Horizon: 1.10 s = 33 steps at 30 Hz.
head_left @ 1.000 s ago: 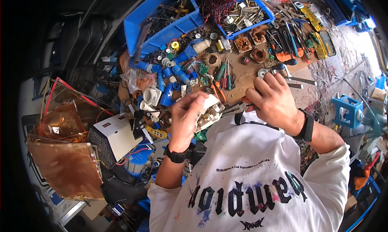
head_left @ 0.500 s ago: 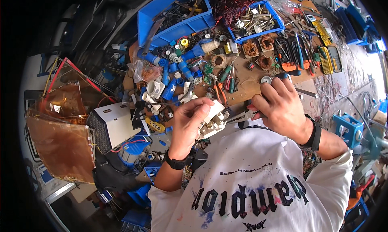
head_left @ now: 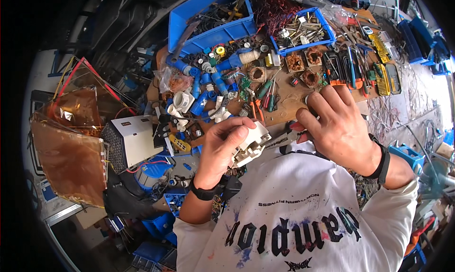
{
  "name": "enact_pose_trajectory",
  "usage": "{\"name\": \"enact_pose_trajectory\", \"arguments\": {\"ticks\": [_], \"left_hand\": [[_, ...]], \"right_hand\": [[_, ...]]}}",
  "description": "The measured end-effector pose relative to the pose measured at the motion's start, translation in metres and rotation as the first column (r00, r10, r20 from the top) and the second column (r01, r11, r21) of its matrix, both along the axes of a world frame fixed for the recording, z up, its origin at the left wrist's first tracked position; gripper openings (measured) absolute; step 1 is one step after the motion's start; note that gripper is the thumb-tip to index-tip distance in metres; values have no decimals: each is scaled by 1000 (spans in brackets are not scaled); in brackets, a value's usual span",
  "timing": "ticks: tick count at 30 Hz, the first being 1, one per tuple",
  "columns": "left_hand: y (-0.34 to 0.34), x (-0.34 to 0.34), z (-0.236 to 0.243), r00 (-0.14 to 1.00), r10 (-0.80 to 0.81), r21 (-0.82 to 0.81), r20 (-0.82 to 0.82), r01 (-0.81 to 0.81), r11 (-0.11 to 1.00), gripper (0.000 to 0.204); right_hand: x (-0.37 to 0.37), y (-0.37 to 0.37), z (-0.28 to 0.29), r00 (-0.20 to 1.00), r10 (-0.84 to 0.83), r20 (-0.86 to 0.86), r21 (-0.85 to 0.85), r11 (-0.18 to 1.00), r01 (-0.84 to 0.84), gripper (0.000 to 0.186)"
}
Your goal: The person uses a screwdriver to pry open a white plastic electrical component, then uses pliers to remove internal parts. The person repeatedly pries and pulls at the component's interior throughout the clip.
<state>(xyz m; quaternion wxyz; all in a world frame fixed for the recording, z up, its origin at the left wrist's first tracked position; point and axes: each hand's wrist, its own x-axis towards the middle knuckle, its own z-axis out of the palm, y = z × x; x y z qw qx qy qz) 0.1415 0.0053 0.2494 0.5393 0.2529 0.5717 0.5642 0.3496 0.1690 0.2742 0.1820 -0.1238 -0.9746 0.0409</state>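
My left hand (head_left: 222, 146) is closed around a cream-white moulded plastic part (head_left: 251, 143) with ribs and slots, its thumb pressed on the near face. Opposite it, my right hand (head_left: 335, 130) grips pliers (head_left: 282, 139) by their red handles, partly hidden under the fingers. The long metal jaws point left and reach the right side of the plastic part; whether they bite on it I cannot tell. Both hands are raised in front of my white shirt, at the near edge of the workbench (head_left: 284, 104).
Blue and white plastic fittings (head_left: 182, 101) crowd the bench's left side. Screwdrivers (head_left: 270, 96) and orange-handled pliers (head_left: 257, 110) lie beyond my hands. Farther back are a blue bin (head_left: 213, 34), a blue tray of metal pieces (head_left: 303, 44) and hex keys (head_left: 337, 66).
My right hand has shifted slightly right, and its wrist lower. The plastic part has tilted a little in my left hand. The whole view has moved slightly.
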Motion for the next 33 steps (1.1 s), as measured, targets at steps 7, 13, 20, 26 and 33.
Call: {"name": "enact_pose_trajectory", "arguments": {"ticks": [7,13,20,26,33], "left_hand": [[2,3,16,1000,-2,39,-18,3,999,29],[0,-2,16,979,81,103,-190,-62,993,27],[14,-18,34,951,278,268,-137,-235,934,32],[21,-8,37,975,106,327,-197,-37,944,45],[21,-4,42,975,67,363,-211,14,932,43]], "right_hand": [[2,3,23,993,43,106,9,999,-44,17],[12,2,23,982,-57,181,89,995,41,19],[24,15,30,989,-130,63,-164,977,139,28],[8,10,44,986,-149,73,-159,974,159,25],[1,9,55,991,-83,106,-33,996,87,30]]}}
